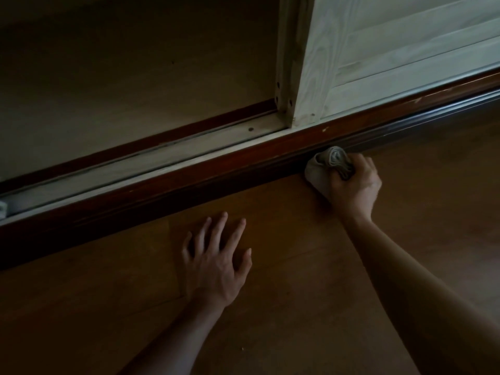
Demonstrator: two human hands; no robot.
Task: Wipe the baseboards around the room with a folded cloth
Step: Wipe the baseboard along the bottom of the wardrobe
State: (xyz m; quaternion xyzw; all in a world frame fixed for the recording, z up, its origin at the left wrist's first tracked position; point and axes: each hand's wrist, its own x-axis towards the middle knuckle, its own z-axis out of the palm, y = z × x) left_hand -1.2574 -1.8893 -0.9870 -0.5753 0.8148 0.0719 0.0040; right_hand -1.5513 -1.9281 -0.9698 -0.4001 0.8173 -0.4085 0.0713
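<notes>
Grey-beige cloth [328, 165] sits centre right in the head view, bunched in the right hand [354, 185], whose fingers are clenched around it. The cloth presses against the foot of the dark red-brown baseboard [189, 190] where it meets the wooden floor [297, 307]. At lower centre the left hand [216, 261] lies palm down on the floor, fingers spread and released, grasping nothing, well apart from the board.

The wad looks more rolled than flat, so it may ride over the moulded grooves and skip the top ledge. The dim light could hide missed dust. If the bracing left hand carries weight, it might slide on the smooth planks.

At upper right a pale wooden sliding door [378, 63] stands just above the board and would likely crowd a pass along the ledge there. Its track [135, 163] runs toward the left edge, where a small pale object [2, 209] sits, too cut off to identify.
</notes>
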